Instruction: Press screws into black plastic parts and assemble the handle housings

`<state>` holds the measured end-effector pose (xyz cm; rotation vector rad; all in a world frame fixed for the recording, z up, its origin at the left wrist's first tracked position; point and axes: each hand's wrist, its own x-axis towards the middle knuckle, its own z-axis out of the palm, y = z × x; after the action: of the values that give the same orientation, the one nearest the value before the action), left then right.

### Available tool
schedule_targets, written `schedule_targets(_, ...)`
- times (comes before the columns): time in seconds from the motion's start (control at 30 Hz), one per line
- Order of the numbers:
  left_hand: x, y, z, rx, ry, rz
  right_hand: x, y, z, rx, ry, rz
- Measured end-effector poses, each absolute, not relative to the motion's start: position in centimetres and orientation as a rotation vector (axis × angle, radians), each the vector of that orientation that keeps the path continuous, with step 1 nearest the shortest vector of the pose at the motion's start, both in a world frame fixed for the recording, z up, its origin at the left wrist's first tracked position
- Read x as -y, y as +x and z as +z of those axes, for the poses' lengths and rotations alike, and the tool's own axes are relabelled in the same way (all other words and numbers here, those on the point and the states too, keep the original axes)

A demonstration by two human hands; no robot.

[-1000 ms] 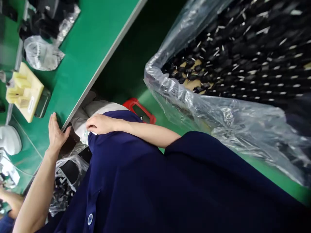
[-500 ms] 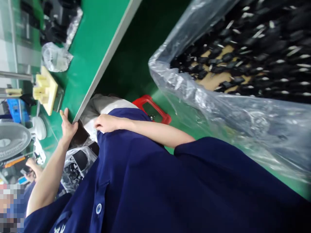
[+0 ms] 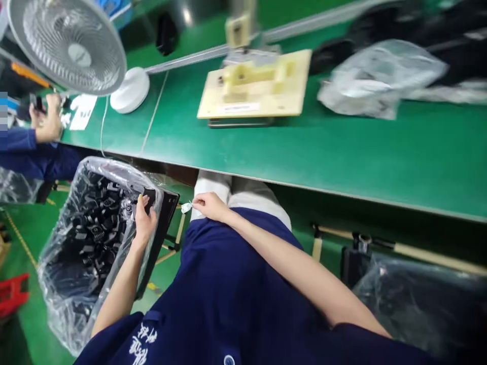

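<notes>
My right hand (image 3: 211, 206) is closed in a pinch on a small crumpled white scrap (image 3: 186, 207), above my light trousers in front of the table edge. Whether the scrap is paper or plastic is not clear. My left hand (image 3: 145, 219) is at the near rim of a bin lined with clear plastic (image 3: 57, 268), thumb and fingers apart, with nothing seen in it. Inside the bin lie many small black plastic parts (image 3: 101, 228). The view is slightly blurred.
A cream fixture plate (image 3: 262, 96) stands on the green table (image 3: 182, 137), with a clear plastic bag (image 3: 365, 86) to its right. At left are a fan (image 3: 76, 48) and a co-worker's hand (image 3: 51, 119). Another plastic-covered container (image 3: 422, 294) sits lower right.
My view has turned from the side toward the table. My left hand has left the table edge for the bin's rim. The white scrap now shows clearly in my right hand.
</notes>
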<state>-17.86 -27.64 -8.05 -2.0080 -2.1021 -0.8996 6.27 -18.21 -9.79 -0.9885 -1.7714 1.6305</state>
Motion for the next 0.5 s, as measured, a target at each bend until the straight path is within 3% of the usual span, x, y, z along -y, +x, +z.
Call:
schedule_targets(0.27,30.7,-20.0,-7.7,2.513,-1.129,-0.921,10.9,-7.4,-16.7,1.639,-1.430,1.962)
schedule_targets(0.5,28.0,-19.9,-7.6,2.882,-0.844,-0.507,5.2,-19.3,-20.9,1.613,-1.638,2.020)
